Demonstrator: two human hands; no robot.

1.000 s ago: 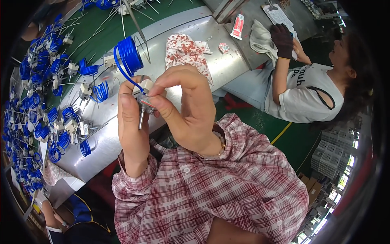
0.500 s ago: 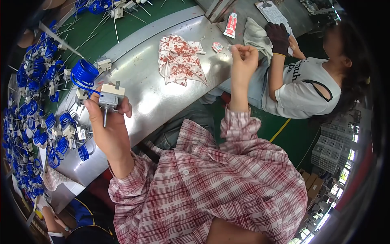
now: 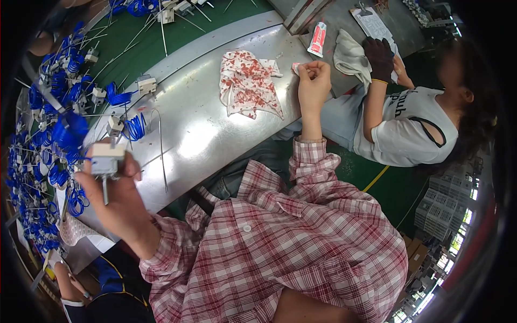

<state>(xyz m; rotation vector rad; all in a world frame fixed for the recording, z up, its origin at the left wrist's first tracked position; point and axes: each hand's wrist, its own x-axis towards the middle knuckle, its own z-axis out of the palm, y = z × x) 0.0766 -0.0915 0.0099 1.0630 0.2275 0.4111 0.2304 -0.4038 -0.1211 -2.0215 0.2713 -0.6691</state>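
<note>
In my left hand (image 3: 121, 207) is a capillary thermostat (image 3: 106, 161), a pale and silvery block with a metal shaft pointing toward me. Its blue coil (image 3: 70, 132), blurred, rises beyond it over the pile. My right hand (image 3: 314, 94) hovers at the metal bench's (image 3: 199, 107) right side, thumb and fingertips pinched together; what they hold, if anything, is hidden. A small red-and-white scrap (image 3: 295, 67) shows beside those fingertips, partly covered by them. Left of this hand lies a red-stained white cloth (image 3: 250, 83). A red-and-white tube (image 3: 318, 39) lies beyond.
Many more thermostats with blue coils (image 3: 40, 140) fill the green belt (image 3: 188, 32) on the left. At right sits a co-worker with a dark-gloved hand (image 3: 378, 59), near a grey cloth (image 3: 351, 56) and a clipboard (image 3: 372, 24). Another person's arm (image 3: 67, 282) shows at lower left.
My left hand has moved left and nearer to me with the thermostat. My right hand has come down and slightly left, now covering part of the small scrap.
</note>
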